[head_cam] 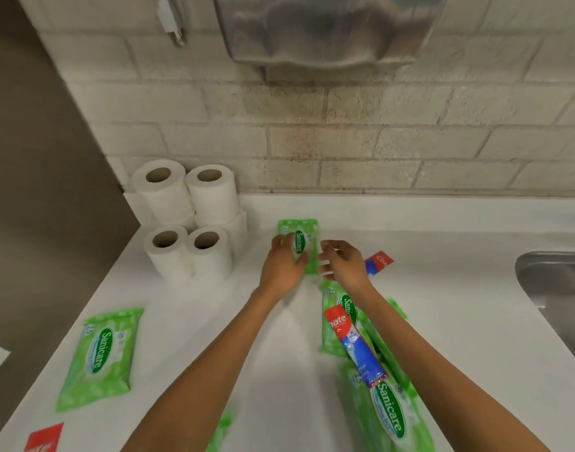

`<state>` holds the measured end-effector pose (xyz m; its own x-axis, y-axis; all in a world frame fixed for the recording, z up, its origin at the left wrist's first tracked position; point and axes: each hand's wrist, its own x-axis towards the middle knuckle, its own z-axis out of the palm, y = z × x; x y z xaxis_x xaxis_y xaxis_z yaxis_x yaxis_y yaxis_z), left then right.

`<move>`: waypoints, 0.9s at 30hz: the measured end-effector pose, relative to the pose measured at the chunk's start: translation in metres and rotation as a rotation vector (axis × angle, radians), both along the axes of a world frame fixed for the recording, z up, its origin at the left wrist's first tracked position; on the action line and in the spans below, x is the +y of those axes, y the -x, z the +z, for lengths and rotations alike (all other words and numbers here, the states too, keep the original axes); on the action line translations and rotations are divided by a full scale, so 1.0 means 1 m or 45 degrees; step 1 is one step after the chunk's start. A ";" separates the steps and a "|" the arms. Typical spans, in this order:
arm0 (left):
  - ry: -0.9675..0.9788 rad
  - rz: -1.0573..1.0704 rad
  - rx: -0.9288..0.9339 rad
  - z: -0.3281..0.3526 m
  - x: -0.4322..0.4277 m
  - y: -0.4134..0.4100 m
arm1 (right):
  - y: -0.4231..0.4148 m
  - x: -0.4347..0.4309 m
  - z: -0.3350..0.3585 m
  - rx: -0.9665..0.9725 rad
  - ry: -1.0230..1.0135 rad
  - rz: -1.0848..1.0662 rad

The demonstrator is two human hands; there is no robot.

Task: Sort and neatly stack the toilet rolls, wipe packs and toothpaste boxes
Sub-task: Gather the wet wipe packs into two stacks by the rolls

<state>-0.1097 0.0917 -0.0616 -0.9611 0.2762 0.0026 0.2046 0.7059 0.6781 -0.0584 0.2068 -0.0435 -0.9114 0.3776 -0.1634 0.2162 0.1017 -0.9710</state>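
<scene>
Toilet rolls (188,220) stand stacked at the counter's (442,256) back-left corner. The left hand (284,262) grips 1 wipe pack (299,243) mid-surface, towards the back edge. The right hand (343,261) hangs relaxed beside it, holding nothing. Pack judged light, soft, slippery: hold by both long edges. Open surface extends right to the sink (553,288).

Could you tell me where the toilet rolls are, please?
Head view: the toilet rolls stand far left on the counter against the wall, left of the far wipe pack.

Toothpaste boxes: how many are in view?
3: one box behind the right hand, one box lying across the wipe packs, one box at the bottom-left edge. Others may be hidden.
</scene>
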 end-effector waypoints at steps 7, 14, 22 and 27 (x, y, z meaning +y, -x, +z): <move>-0.194 0.139 -0.009 0.010 -0.088 -0.068 | -0.021 -0.074 -0.007 -0.011 0.109 0.145; -0.141 0.469 -0.024 0.000 -0.199 -0.097 | -0.037 -0.169 -0.013 -0.128 0.203 0.367; -0.064 0.806 -0.127 -0.005 -0.297 -0.103 | -0.037 -0.257 -0.033 -0.353 0.284 0.517; -0.087 0.861 -0.280 -0.016 -0.323 -0.102 | -0.033 -0.289 -0.045 -0.452 0.197 0.490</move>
<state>-0.0078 -0.2310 -0.0780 -0.9019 -0.3747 -0.2151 -0.4098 0.5845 0.7003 -0.0253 -0.0821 -0.0883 -0.8577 -0.0252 -0.5135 0.5089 0.0995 -0.8550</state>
